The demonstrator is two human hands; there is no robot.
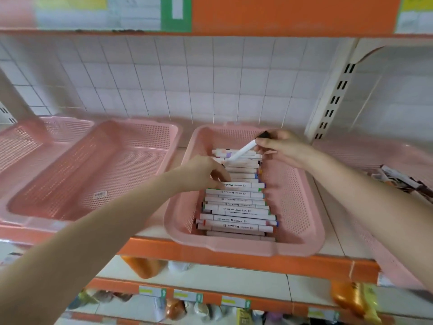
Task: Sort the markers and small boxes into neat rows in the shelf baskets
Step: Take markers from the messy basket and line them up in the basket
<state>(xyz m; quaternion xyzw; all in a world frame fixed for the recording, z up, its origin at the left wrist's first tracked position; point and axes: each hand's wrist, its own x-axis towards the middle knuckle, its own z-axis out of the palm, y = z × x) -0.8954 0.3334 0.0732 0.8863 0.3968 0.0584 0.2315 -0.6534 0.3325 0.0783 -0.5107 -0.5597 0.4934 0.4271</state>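
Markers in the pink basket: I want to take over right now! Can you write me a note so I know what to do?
Right hand pinches a white marker with a black cap, tilted over the back of the pink basket.
Left hand rests its fingertips on the row of markers and holds nothing.
Done: one row of markers lies crosswise, front to back, down the basket's middle.
Left: lay the held marker into the row. The blurred packs at the far right may be the small boxes; they look unsorted.
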